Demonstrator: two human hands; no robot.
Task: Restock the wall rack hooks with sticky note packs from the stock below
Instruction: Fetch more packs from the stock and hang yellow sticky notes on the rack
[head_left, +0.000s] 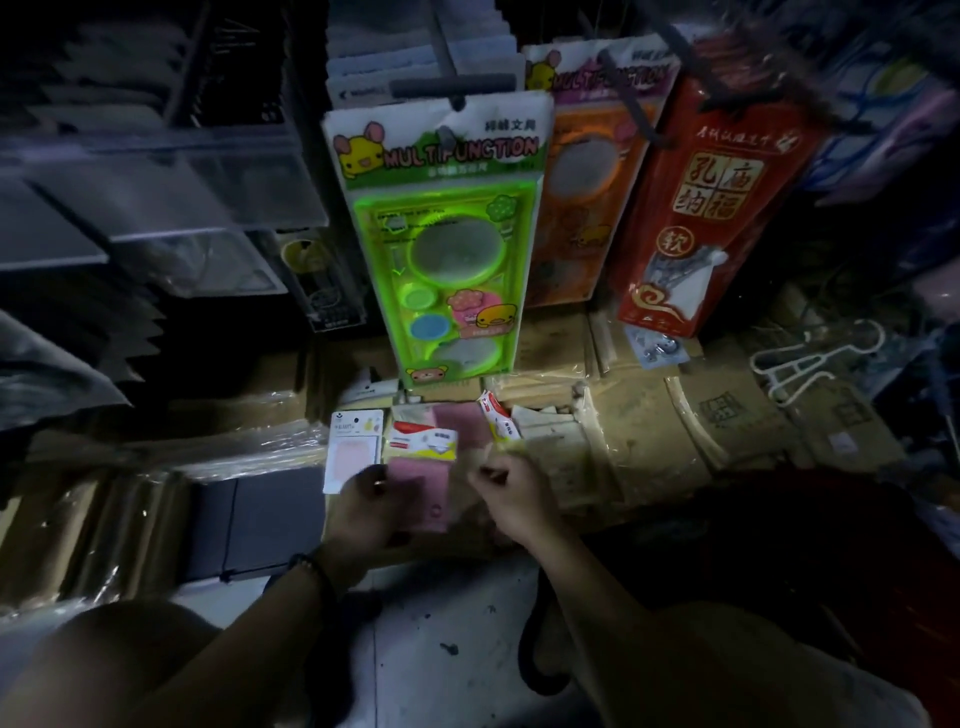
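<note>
The left grip is curling round a pink sticky note pack, low over the cardboard boxes. The right grip is curling just beside it; I cannot tell whether it is holding anything.

A white-carded pack lies left of the stacked packs, below the hanging ruler card.

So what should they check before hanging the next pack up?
1. Left hand grips pink pack: ok.
2. Right hand free to help: cannot tell, fingers curled, too dim.
3. Pink pack's hang hole facing up: cannot tell.
4. Free hook in view: not ok, the near hook carries a green pack.
5. More stock left: ok, white pack and red-white pack lie below.
</note>
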